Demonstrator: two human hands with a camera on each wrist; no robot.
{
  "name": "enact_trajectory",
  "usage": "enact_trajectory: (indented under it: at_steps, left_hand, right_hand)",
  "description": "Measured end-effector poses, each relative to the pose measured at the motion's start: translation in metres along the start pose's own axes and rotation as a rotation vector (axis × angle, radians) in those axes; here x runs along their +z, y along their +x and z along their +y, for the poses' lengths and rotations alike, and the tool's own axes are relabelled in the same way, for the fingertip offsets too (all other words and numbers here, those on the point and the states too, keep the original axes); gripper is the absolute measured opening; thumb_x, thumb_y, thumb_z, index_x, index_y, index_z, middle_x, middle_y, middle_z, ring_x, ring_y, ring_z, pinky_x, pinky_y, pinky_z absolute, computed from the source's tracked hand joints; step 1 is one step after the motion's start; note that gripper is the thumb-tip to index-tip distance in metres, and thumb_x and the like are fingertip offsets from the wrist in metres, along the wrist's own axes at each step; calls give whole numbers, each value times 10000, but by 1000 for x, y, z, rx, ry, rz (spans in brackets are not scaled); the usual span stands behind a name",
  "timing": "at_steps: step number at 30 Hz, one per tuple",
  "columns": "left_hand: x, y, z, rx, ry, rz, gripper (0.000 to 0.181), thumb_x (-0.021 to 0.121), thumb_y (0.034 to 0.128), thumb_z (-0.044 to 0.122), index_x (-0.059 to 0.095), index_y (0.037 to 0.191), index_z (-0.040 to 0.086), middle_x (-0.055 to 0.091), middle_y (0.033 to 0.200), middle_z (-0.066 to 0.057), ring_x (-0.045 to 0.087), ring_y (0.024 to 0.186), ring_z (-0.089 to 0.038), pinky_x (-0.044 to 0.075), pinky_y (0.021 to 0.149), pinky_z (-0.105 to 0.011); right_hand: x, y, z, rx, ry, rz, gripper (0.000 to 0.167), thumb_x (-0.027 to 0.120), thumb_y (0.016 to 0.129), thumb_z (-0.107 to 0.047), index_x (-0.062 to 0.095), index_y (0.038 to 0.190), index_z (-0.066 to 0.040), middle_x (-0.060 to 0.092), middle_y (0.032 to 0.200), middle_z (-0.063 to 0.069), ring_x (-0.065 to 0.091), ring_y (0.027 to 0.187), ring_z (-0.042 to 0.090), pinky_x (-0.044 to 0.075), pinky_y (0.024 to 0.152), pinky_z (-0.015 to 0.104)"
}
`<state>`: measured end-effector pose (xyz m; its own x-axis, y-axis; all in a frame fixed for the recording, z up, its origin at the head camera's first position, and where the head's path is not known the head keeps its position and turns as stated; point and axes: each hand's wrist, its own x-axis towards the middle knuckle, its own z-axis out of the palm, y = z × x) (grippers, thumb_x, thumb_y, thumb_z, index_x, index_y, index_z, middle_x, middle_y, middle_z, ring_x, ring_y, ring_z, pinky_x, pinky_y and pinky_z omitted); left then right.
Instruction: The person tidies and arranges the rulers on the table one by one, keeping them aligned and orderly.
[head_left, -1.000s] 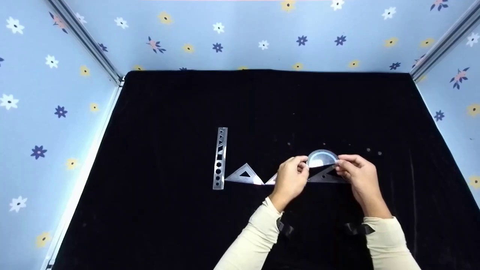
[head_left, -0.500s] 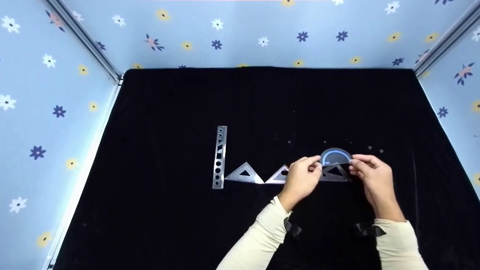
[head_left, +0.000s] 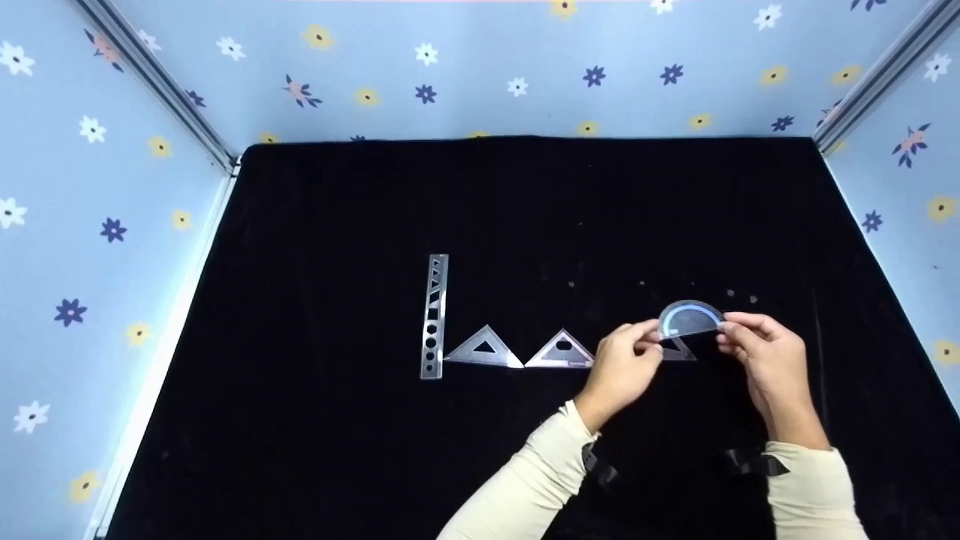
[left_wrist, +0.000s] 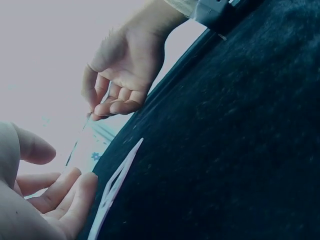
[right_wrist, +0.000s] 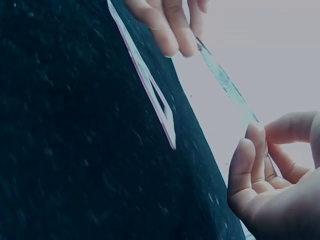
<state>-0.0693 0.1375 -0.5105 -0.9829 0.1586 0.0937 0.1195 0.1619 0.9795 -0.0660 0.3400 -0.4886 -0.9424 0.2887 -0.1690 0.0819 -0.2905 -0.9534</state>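
Note:
A clear protractor [head_left: 691, 321] with a blue arc is held up between both hands, curved side away from me. My left hand [head_left: 621, 366] pinches its left corner between thumb and fingers, and my right hand [head_left: 774, 364] pinches the right corner. The right wrist view has the protractor [right_wrist: 227, 85] nearly edge-on, lifted off the cloth. Below it lies a clear set square [head_left: 684, 354], partly hidden by the left hand and the protractor. Farther left, two more triangular pieces rest in line: a set square [head_left: 541, 357] with an oval hole and a set square [head_left: 466, 354] with a triangular hole.
A clear ruler [head_left: 443, 319] with cut-out shapes lies upright in the head view at the row's left end. Black cloth [head_left: 337, 300] covers the table. Blue flowered walls [head_left: 480, 45] enclose its back and sides. Small specks [head_left: 753, 299] dot the cloth beyond the hands.
Both hands have carried the protractor to the right, still pinched at its corners. The set square with the oval hole, earlier largely covered by my left hand, now shows almost whole.

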Motion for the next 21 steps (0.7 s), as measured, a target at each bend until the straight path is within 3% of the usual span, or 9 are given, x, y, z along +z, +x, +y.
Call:
enact_trajectory:
  at_steps: [10,21]
  left_hand:
    - [14,-1,-4,12,-8,-75,373,636,865,-44,695,1231,-6,709,944,17,613,828,63,495,766,-102]
    - [31,-4,0,-48,-58,-113,371,641,872,-57,680,1241,-26,741,972,-12,627,813,56,503,725,-103]
  right_hand:
    - [-19,-2,2,42,41,23,81,718,865,83,735,936,47,737,818,109,698,664,162,578,633,247]
    - [-30,1,6,65,134,98,90,692,858,131,726,906,62,720,785,129,697,640,183,583,621,267]
